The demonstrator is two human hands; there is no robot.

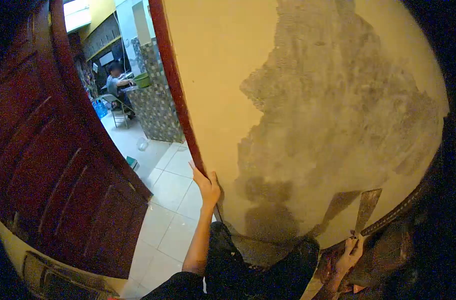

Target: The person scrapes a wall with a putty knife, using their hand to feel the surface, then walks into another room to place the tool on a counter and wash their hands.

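Note:
My left hand (206,190) grips the dark red door frame (174,82), fingers around its edge and the thumb on the wall side. Low at the right, my right hand (349,256) is closed on the handle of a putty knife (369,206). Its broad, flared blade points up and overlaps the wall in this view, with a dark shadow beside it. The yellow wall (213,65) carries a large grey, rough patch (328,110) with ragged edges.
A dark red panelled door (48,135) stands open at the left. Through the doorway are white floor tiles (160,225), a mosaic-tiled counter (160,112) with a green basin (142,80), and a seated person (117,82) on a folding chair. My knees (288,270) are bent close to the wall.

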